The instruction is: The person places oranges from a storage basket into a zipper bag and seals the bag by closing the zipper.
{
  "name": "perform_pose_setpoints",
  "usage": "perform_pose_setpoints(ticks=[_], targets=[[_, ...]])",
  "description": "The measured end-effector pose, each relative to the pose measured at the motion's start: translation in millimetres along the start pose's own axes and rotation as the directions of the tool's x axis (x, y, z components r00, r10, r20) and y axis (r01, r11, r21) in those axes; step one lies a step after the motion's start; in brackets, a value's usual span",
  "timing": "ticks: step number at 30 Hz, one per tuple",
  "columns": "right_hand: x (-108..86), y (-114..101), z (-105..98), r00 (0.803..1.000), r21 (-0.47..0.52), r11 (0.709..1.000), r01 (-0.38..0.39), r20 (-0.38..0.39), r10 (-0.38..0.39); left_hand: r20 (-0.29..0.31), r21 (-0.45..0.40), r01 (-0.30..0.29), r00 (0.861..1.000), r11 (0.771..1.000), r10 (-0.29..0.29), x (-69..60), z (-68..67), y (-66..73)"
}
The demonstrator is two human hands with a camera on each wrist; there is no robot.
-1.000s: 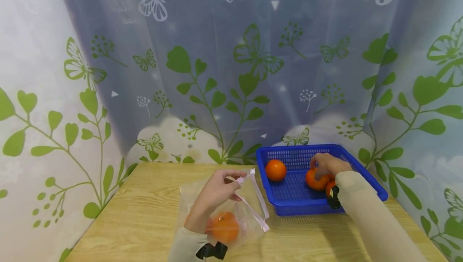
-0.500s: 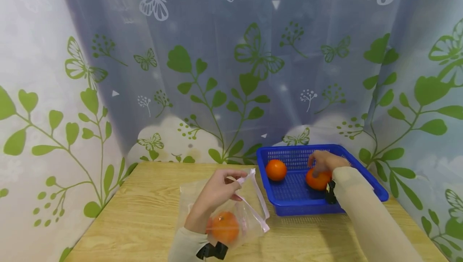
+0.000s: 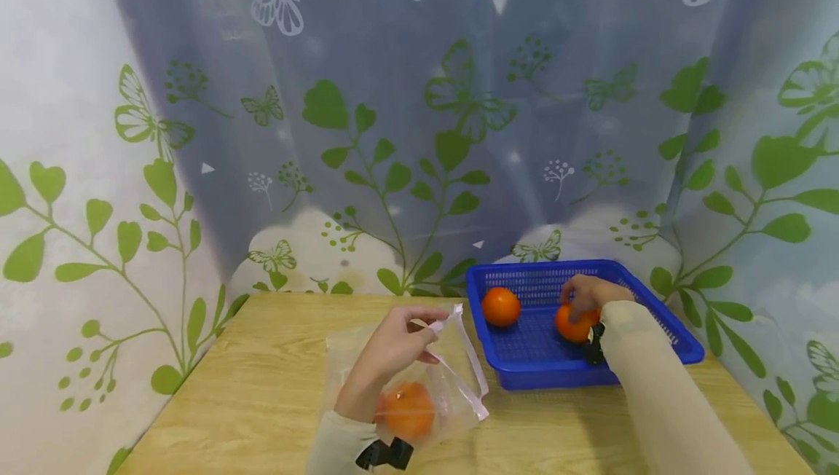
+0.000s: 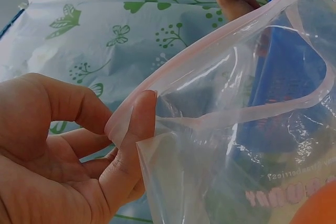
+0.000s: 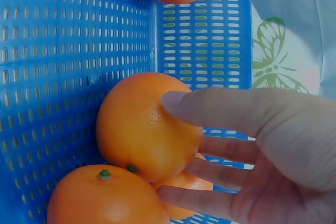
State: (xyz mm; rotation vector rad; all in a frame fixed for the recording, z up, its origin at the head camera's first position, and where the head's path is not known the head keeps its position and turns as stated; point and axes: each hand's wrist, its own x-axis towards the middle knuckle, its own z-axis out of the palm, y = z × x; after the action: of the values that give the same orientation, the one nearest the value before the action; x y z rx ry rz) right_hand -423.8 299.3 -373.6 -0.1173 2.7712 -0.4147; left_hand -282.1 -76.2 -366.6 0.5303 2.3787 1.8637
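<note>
My left hand [image 3: 393,344] pinches the pink-edged rim of a clear plastic bag [image 4: 210,90] between thumb and fingers, and the bag's mouth gapes to the right. Inside the bag, an orange [image 3: 409,411] shows through the plastic. Over the blue basket [image 3: 557,368], my right hand [image 3: 595,294] grips another orange [image 5: 142,124], its thumb on the near side and its fingers on the far side. Two more oranges lie close by it in the right wrist view: one below [image 5: 105,200] and one partly hidden behind the fingers [image 5: 191,183].
A separate orange [image 3: 501,307] sits at the basket's left end. Both bag and basket are on a wooden table [image 3: 262,358], the basket just right of the bag. A curtain [image 3: 393,191] with leaves and butterflies hangs behind and at both sides.
My right hand has shifted slightly left on the orange, and its wrist now hides the orange seen under it earlier in the head view. My left hand and the bag have stayed put.
</note>
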Motion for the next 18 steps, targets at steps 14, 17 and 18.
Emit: perform_pose_setpoints(ticks=[14,17,18], targets=[[7.3,-4.2,4.2,1.0,-0.005,1.0,-0.007,0.005,0.007,-0.01,-0.007,0.014,1.0,1.0,-0.014,-1.4,-1.7,-0.8],[7.7,-4.9,5.4,1.0,-0.008,1.0,-0.012,0.015,0.012,-0.004,-0.004,0.011,1.0,1.0,-0.011,-1.4,-1.5,-0.1],[7.8,-5.3,5.4,1.0,-0.01,1.0,-0.011,0.015,0.011,-0.003,-0.003,0.01,1.0,1.0,-0.01,-1.4,-1.4,0.1]])
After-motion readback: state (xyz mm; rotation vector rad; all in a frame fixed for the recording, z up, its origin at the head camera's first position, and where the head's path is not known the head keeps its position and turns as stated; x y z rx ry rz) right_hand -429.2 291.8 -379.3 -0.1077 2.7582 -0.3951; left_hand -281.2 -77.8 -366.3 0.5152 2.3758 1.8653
